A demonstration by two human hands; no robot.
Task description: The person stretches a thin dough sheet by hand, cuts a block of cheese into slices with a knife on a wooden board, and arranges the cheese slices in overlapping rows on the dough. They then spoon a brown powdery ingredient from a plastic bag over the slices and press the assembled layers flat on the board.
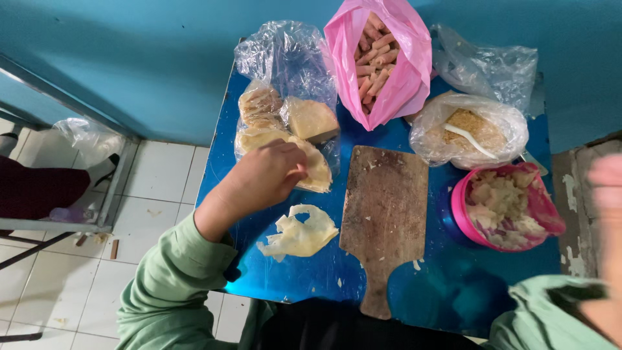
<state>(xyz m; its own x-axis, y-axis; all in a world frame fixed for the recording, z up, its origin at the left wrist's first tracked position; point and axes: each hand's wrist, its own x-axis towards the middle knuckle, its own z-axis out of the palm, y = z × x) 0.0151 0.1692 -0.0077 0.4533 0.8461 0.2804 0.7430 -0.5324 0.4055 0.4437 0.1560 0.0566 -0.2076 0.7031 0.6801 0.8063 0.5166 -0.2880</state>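
While pinching the edge of a pale wrapper sheet [315,167] at the mouth of the clear bag [288,71], left hand [262,178] curled, fingers closed on that sheet. Right hand [608,214] raised at the far right edge, blurred; open or closed, cannot tell, nothing seen in it. Hands well apart. Just below the left hand, a torn wrapper scrap [299,233] lying flat on the blue table [453,285]. Beside the scrap, a worn wooden board [385,214], handle toward the body. Right of the board, a pink bowl [461,217] of mashed filling. Behind it, a clear bag of crumbs [470,133] with a white spoon [470,139]. At the back, a pink bag [405,78] full of finished rolls [376,61].
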